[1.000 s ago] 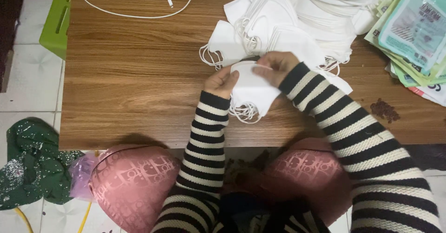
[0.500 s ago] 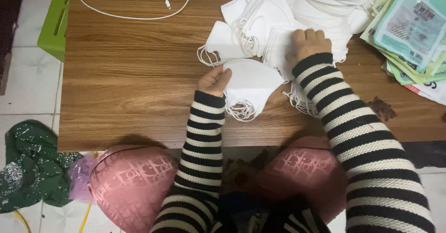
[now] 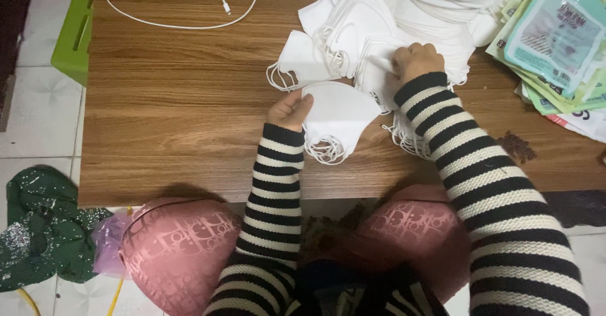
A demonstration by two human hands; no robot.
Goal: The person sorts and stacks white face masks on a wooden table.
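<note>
Evidently the left hand (image 3: pixel 289 110) pins a small stack of folded white masks (image 3: pixel 338 117) flat on the wooden table (image 3: pixel 177 114), thumb + fingers closed on its left edge, prob. to keep the edges squared. Stack sits just right of that hand; long axis runs left-right, curved fold edge away from the person, ear loops spilling toward them. Right hand (image 3: pixel 413 60), fingers curled narrow, pinches at a mask in the loose heap of white masks (image 3: pixel 353 32) just beyond the stack; can't tell if it's lifted. Printed packets (image 3: pixel 555 38) lie well right of it.
</note>
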